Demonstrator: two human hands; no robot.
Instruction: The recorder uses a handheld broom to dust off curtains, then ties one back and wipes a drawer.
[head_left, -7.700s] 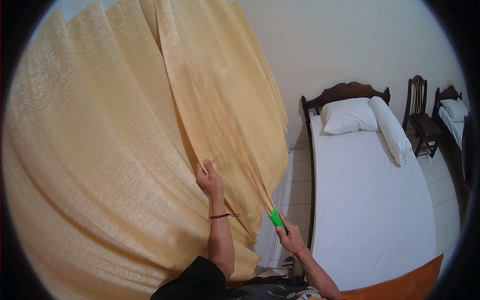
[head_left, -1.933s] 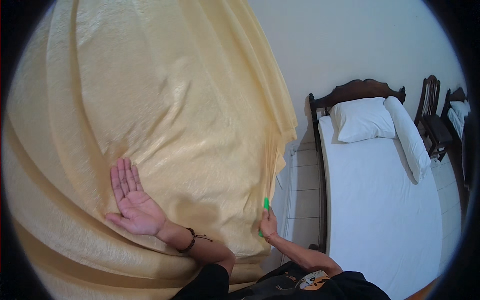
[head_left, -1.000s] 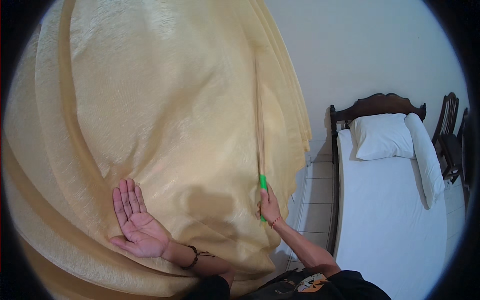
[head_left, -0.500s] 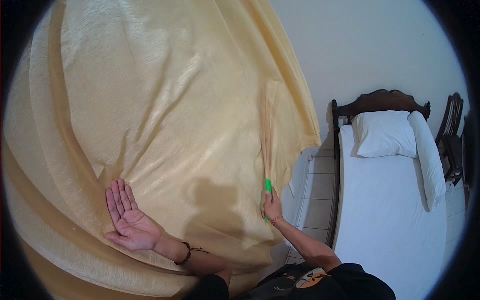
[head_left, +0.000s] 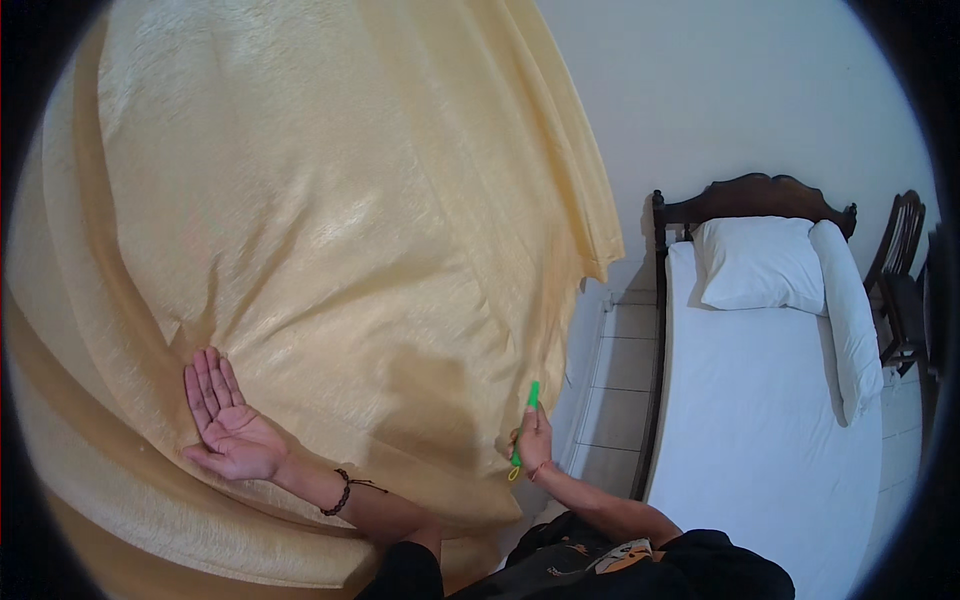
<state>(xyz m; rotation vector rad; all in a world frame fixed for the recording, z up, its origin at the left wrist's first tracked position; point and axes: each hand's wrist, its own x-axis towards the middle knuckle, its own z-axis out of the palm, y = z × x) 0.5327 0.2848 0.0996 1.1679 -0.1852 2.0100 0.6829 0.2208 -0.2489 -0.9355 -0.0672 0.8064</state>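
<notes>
A large golden satiny curtain (head_left: 350, 170) fills the left and middle of the view, hanging in folds. My left hand (head_left: 237, 437) lies with its back against the curtain, palm facing me and fingers stretched out; the cloth puckers just above the fingertips. A stick broom (head_left: 534, 393) with a green handle and a yellow loop is gripped in my right hand (head_left: 534, 440), near the curtain's right edge. Its thin tan sticks point upward and are smeared by motion against the cloth, so whether they touch it is hard to tell.
On the right stands a bed (head_left: 755, 420) with a white sheet, a dark carved headboard (head_left: 765, 190), a pillow (head_left: 765, 262) and a bolster (head_left: 848, 325). A dark wooden chair (head_left: 900, 270) is beyond it. Tiled floor (head_left: 620, 390) runs between curtain and bed.
The broom and my right hand have moved slightly lower, and the sticks have blurred. New creases run across the curtain's middle. My left hand stays flat; the whole view has shifted a little.
</notes>
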